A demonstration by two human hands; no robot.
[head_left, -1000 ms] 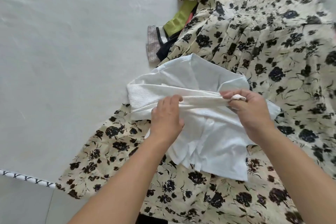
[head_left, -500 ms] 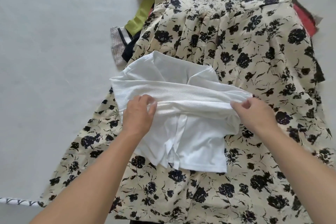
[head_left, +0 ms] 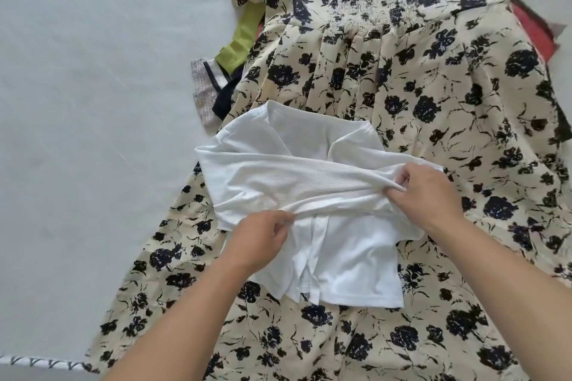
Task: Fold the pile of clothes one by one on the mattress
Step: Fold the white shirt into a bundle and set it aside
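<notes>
- Head view: the left hand [head_left: 260,241] and the right hand [head_left: 428,192] each pinch a fold of the white top [head_left: 309,182] at frame centre.
- The top lies on a flowered dress [head_left: 433,86] spread over the mattress [head_left: 93,102].

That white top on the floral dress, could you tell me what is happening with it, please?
A person is folding the white top, which lies on the floral dress spread over the mattress. Both hands pinch a folded band of it: the left hand near the middle, the right hand at its right end. Other clothes peek from under the dress.
</notes>
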